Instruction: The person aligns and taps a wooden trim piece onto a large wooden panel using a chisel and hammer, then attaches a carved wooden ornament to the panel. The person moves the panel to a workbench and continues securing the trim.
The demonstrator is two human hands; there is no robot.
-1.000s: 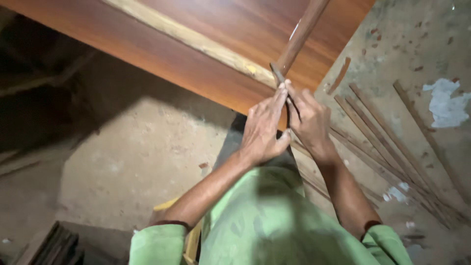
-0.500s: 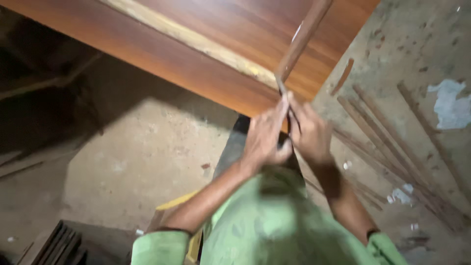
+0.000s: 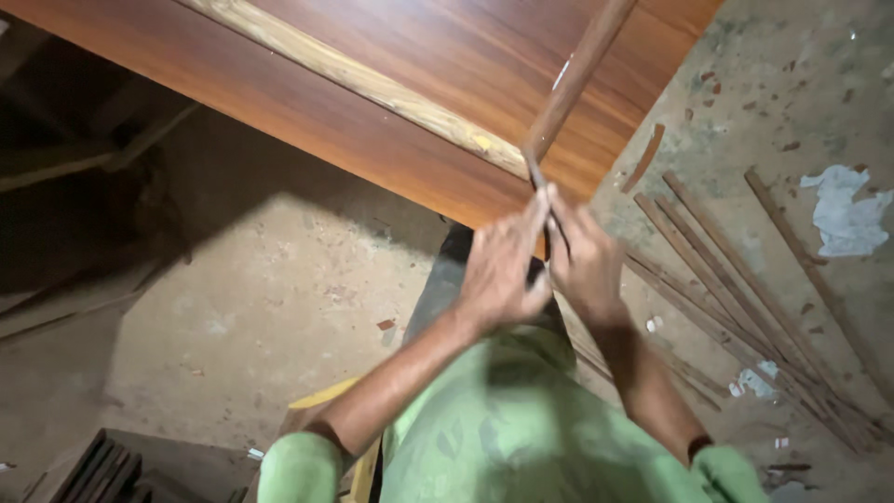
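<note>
Both hands have stayed pressed together at the near edge of the brown wood-grain laminate board (image 3: 391, 112), shifting only slightly since the earlier frames. Left hand (image 3: 501, 270) and right hand (image 3: 585, 265) close their fingers around the lower end of a long thin brown veneer strip (image 3: 575, 79), which slants up and to the right across the board. Loose brown strips (image 3: 736, 279) lie on the dusty concrete floor (image 3: 233, 298) at right.
</note>
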